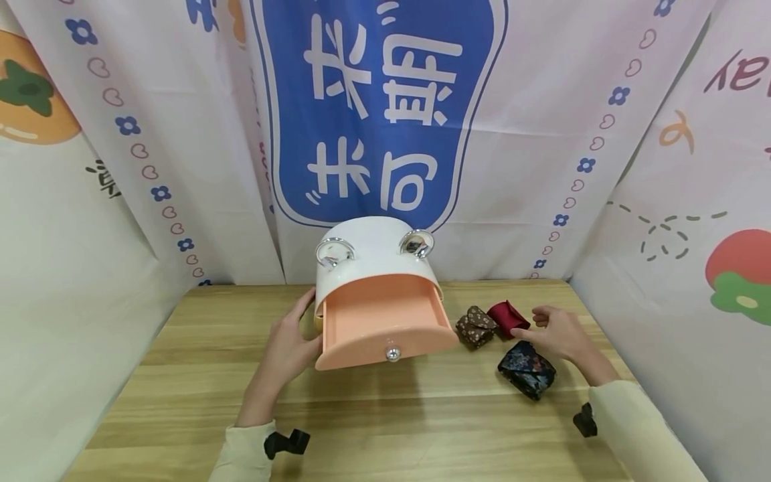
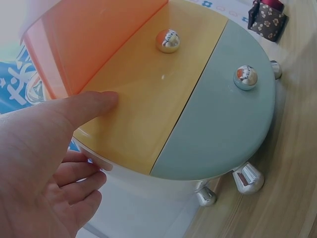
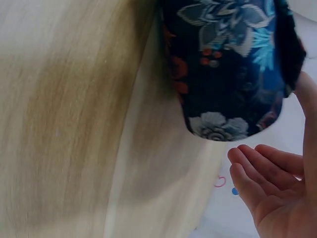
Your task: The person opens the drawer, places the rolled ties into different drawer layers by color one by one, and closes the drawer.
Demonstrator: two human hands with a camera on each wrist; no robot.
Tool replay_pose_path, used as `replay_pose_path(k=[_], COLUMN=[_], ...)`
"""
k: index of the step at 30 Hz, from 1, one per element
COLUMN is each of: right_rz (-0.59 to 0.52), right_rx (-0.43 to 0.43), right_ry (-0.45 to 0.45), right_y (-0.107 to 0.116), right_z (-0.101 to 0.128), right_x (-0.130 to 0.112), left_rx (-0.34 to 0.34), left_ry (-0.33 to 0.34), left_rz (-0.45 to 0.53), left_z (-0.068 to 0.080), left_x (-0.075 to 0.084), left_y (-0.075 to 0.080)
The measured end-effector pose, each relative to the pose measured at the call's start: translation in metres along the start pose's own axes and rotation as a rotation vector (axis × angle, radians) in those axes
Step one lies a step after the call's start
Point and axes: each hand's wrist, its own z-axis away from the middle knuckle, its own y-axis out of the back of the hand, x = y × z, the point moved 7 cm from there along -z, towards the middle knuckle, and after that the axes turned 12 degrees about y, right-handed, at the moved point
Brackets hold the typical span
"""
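- Left hand (image 1: 288,348): fingers straight, flat against side of drawer box (image 1: 373,258), pink drawer (image 1: 385,325) out.
- Right hand (image 1: 560,333): loosely open, holding nothing, thumb at red pouch (image 1: 507,316).

Glossy plastic drawer box (image 1: 373,268), matt wood-grain table (image 1: 391,415)

Left hand (image 1: 288,348) forward of cream sleeve, fingers straight, thumb extended flat, palm turned inward to right. Right hand (image 1: 557,333) out ahead on right side, palm down, fingers loosely bent, thumb pointing left, holding nothing. Both forearms angled inward; black wrist mounts at cuffs.
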Motion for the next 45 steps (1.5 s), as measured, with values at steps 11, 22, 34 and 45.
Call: replay_pose_path(k=[11, 22, 34, 45], right_rz=[0.042, 0.038, 0.031, 0.029], right_rx=[-0.056, -0.083, -0.095, -0.082], right_ry=[-0.013, -0.018, -0.024, -0.018], right_y=[-0.015, -0.020, -0.025, -0.023], right_z=[-0.014, -0.021, -0.031, -0.028], right_x=[0.006, 0.004, 0.000, -0.002], left_rx=[-0.002, -0.014, -0.002, -0.009], left_ry=[0.011, 0.022, 0.008, 0.019], left_rz=[0.005, 0.006, 0.009, -0.003], left_z=[0.000, 0.000, 0.001, 0.001], left_x=[0.000, 0.000, 0.000, -0.001], left_y=[0.002, 0.001, 0.002, 0.002])
